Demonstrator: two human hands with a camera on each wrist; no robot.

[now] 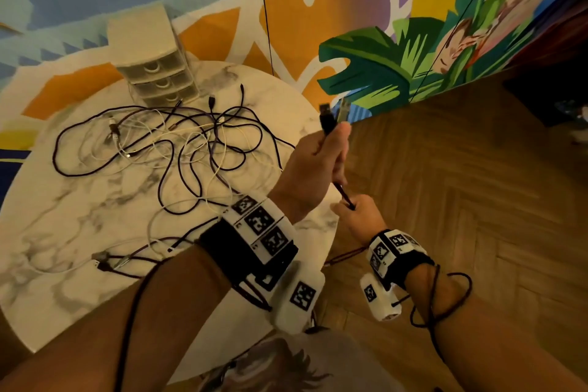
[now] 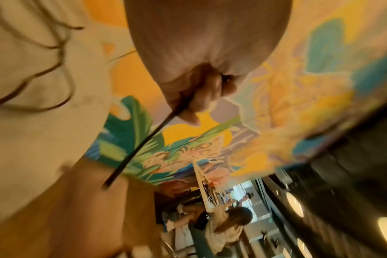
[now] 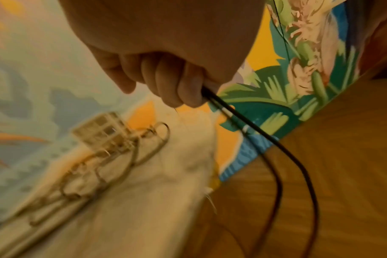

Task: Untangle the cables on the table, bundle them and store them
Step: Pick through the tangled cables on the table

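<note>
While the dark cable (image 1: 339, 189) is held taut off the right edge of the round marble table (image 1: 95, 219), both of its plug ends (image 1: 332, 113) are kept together above the left hand (image 1: 313, 162). That hand is closed around the doubled cable just below the plugs, so that the two ends are aligned and a fold is fixed for bundling. Below it and nearer the body, the right hand (image 1: 359, 216) is clenched on the same two strands; in the right wrist view the fingers (image 3: 177, 83) are seen curled over the pair of dark lines, which then fall in slack loops over the wooden floor (image 1: 477, 184). By this double grip the short span between the hands is kept straight, presumably so that the remaining length can be drawn up and folded evenly.

On the table, left of the held cable, the remaining tangle of cables (image 1: 165, 143), dark and white, is left spread and crossed, and further plugs (image 1: 105, 259) lie at the near side. At the far edge of the table a small drawer unit (image 1: 159, 73) stands upright with its drawers shut; it is judged to be the intended store. One cable is therefore taken as separated and partly doubled, with bundling, storage and the rest of the tangle not yet done.
</note>
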